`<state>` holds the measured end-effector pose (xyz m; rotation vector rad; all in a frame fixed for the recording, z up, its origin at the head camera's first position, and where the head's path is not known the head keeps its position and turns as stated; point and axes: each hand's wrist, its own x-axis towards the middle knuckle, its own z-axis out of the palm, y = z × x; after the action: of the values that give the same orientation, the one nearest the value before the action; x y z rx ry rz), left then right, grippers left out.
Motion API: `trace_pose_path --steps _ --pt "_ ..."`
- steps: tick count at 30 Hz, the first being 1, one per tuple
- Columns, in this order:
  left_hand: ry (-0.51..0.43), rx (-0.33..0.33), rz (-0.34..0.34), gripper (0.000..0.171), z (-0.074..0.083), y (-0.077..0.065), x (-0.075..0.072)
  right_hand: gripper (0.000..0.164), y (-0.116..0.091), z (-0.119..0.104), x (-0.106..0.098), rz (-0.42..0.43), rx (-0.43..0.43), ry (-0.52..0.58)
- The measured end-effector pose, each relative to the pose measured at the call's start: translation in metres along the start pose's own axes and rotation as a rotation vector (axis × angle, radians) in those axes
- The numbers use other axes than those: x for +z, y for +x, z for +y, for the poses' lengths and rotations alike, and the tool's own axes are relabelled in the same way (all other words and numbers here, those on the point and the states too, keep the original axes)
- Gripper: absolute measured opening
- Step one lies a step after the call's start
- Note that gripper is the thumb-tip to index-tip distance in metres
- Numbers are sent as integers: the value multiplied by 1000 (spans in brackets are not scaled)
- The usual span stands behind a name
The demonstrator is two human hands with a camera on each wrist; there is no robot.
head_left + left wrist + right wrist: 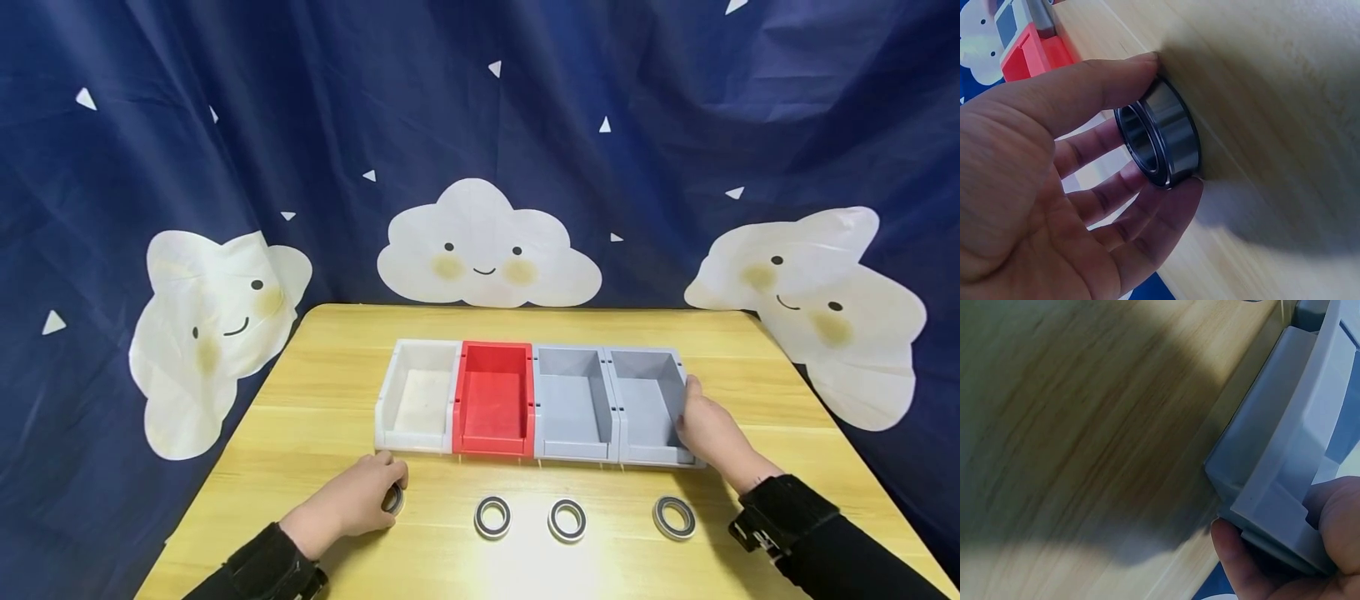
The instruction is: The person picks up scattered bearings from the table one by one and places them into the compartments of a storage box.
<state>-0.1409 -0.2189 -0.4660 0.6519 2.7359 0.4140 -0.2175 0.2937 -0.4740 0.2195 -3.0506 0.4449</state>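
Note:
My left hand (352,500) pinches a ring-shaped ball bearing (1179,131) by its rim, thumb on one side and fingers on the other. In the head view that bearing is partly hidden by the fingers, in front of the white bin (384,437). My right hand (716,429) grips the outer side wall of the rightmost grey bin (1285,462), with the thumb at the wall's upper edge and a fingertip low on the outside. This bin stands at the right end of a joined row.
Between the white and rightmost bins sit a red bin (493,400) and another grey bin (572,408). Three more bearings lie flat before the row: one left (478,517), one middle (552,520), one right (658,515). A blue curtain (330,108) hangs behind the wooden table (315,375).

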Motion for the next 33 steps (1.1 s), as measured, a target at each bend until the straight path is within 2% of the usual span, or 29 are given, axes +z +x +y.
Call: trace_pose_path --steps 22,33 --pt "7 3 -13 36 -1 -1 -1 74 1 -1 -3 -23 -2 0" --pt "16 38 10 34 -1 0 -4 73 3 1 -2 -16 -1 9"
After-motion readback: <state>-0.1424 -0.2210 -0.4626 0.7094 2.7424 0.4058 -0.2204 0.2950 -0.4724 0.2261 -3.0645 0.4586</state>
